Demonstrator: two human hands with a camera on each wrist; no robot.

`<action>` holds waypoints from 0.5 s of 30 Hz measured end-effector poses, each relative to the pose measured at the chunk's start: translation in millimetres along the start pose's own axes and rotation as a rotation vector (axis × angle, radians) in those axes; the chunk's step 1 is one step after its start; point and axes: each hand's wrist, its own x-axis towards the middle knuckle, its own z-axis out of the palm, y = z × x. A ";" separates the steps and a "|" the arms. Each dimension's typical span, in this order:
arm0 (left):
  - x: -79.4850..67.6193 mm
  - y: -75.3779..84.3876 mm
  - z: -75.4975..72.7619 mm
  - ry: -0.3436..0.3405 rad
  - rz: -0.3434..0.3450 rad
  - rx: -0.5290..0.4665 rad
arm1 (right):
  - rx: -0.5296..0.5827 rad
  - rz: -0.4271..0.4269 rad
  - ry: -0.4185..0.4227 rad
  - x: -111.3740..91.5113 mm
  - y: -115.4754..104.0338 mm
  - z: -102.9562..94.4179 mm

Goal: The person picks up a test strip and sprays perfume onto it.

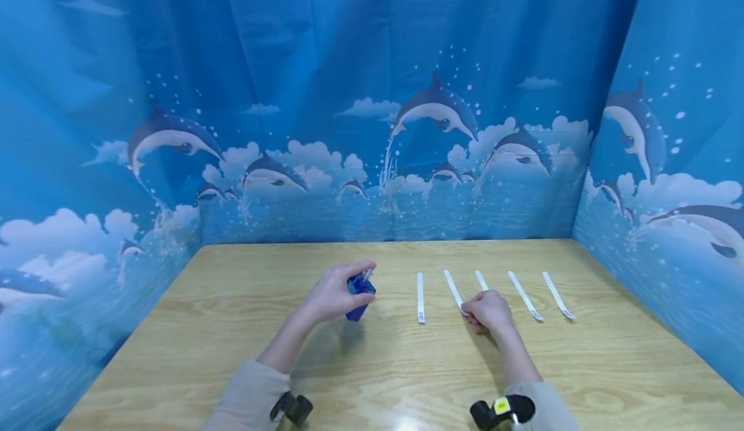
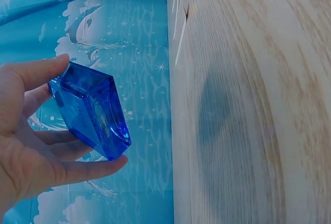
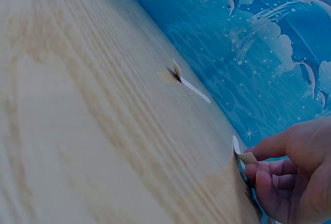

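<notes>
My left hand (image 1: 334, 294) holds a faceted blue glass perfume bottle (image 1: 358, 298), fingers at its top and thumb on its lower side. The bottle is tilted and raised, its shadow falling on the wood. With thumb and fingertips, my right hand (image 1: 490, 309) pinches the bent near end of a white paper strip (image 1: 453, 289), second from the left in a row. That bent end (image 3: 247, 158) shows between the fingertips in the right wrist view. Partly behind this hand lies the middle strip (image 1: 481, 280), its near end hidden.
Left of the pinched strip lies another white strip (image 1: 421, 295); two more, a strip (image 1: 525, 295) and the rightmost strip (image 1: 558, 294), lie to the right, near ends bent up. The wooden table (image 1: 232, 327) meets a blue dolphin-print curtain (image 1: 325, 218) at its back and sides.
</notes>
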 end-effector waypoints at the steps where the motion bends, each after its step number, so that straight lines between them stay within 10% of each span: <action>1: -0.2 0.1 -0.2 0.000 -0.007 -0.004 | -0.028 -0.008 0.001 -0.3 -0.2 -0.8; 15: -2.7 -1.4 -3.1 0.017 -0.090 -0.030 | -0.215 -0.127 0.058 -4.3 -14.8 -16.6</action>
